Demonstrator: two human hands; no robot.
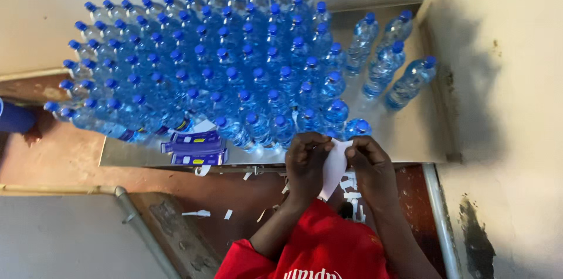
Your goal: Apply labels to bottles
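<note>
Two hands meet at the near edge of a metal table [422, 138], both pinching one white paper strip [335, 164] between them. Left hand [306, 162]: fingers curled, tips closed on the strip's left edge. Right hand [370, 164]: fingers bent, thumb and forefinger closed on the strip's right edge. Strip: held upright just above the table edge, its lower end tapering down between the wrists. Bottles [223, 62]: many, clear plastic with blue caps, standing packed in rows across most of the table; the nearest row sits just beyond the knuckles. Four more bottles [387, 62] stand apart to the right, near the wall [504, 80]. Labels [196, 149]: a small stack, blue and white, lying flat at the table's front edge, left of the hands and touching the front bottles. Scraps [196, 213]: white paper bits scattered on the reddish floor [70, 162] below the table. Pipe [141, 226]: grey, running along the floor at lower left. Sleeves [316, 244]: red, covering the person's upper arms.
</note>
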